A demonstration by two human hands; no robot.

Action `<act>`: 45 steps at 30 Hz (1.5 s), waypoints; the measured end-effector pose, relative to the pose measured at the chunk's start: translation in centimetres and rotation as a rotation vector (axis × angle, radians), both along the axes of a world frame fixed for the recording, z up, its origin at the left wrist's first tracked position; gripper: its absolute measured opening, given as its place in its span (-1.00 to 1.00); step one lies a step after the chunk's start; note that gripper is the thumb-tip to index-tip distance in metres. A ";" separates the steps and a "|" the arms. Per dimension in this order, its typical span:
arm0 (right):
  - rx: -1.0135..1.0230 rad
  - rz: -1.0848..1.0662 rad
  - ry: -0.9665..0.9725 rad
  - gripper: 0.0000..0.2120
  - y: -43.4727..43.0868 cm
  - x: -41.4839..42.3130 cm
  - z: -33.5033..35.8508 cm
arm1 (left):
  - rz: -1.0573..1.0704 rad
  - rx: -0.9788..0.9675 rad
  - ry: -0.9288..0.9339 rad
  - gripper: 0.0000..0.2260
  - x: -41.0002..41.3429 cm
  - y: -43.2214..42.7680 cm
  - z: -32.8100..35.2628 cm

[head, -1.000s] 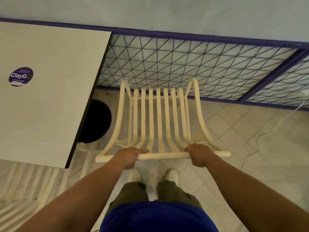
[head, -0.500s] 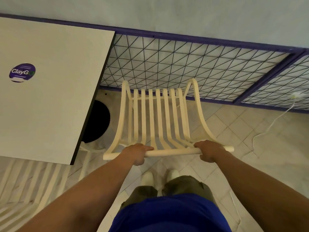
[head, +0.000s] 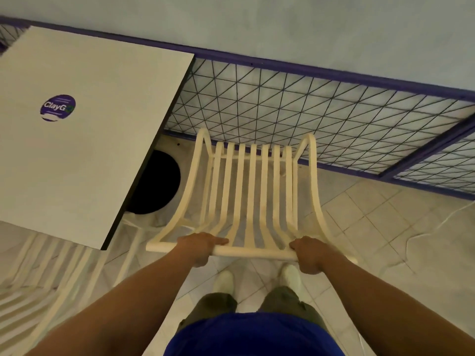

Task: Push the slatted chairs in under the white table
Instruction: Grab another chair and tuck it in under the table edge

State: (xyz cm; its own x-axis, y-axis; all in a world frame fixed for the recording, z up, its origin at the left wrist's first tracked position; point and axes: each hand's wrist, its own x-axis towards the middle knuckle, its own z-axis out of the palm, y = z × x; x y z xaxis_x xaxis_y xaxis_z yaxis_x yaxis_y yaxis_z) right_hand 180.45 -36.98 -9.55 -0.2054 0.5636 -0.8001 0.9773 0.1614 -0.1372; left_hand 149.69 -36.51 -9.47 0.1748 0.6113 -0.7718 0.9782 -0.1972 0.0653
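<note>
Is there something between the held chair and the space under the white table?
Nothing visible lies between the chair and the table. The table's black round base sits under it; whether it limits the chair is unclear.

A wire mesh fence (head: 295,109) with a purple frame is seen ahead of the grip, backed by a pale wall (head: 282,27). Pale floor tiles (head: 380,227) are laid below and to the right, crossed by a thin white cable (head: 421,235). A dark round base (head: 156,183) is glimpsed ahead-left.
</note>
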 end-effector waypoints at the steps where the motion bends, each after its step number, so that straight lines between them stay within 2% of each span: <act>1: -0.004 0.027 0.007 -0.58 0.2 0.1 -0.1 | 0.004 -0.008 0.018 -0.24 0.1 0.1 0.0; 16: 0.031 0.270 -0.034 -0.55 6.5 5.3 0.2 | 0.275 -0.024 -0.036 -0.20 6.0 -1.3 0.1; 20: 0.028 0.376 -0.035 -0.58 8.8 6.9 0.8 | 0.384 -0.024 -0.069 -0.24 8.6 -1.8 -0.3; 25: 0.078 0.481 -0.039 -0.61 11.7 8.8 1.6 | 0.417 0.017 -0.119 -0.28 11.3 -1.7 -0.1; 33: 0.117 0.417 -0.081 -0.58 12.0 9.4 2.1 | 0.436 0.004 -0.186 -0.35 11.3 -2.2 0.4; 38: 0.119 0.358 -0.084 -0.66 11.2 9.1 2.4 | 0.380 -0.009 -0.245 -0.38 11.1 -1.7 0.4; 45: 0.196 0.312 -0.112 -0.64 10.0 8.2 2.1 | 0.386 -0.037 -0.239 -0.34 11.1 -1.4 -0.1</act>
State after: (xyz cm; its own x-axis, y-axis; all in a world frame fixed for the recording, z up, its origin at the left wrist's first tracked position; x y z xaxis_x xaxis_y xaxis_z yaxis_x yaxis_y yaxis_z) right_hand 188.63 -26.96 -7.44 -0.3084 0.6327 -0.7103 0.8844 0.4658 0.0310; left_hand 160.82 -37.87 -9.58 0.1151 0.6398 -0.7599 0.9364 0.1855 0.2980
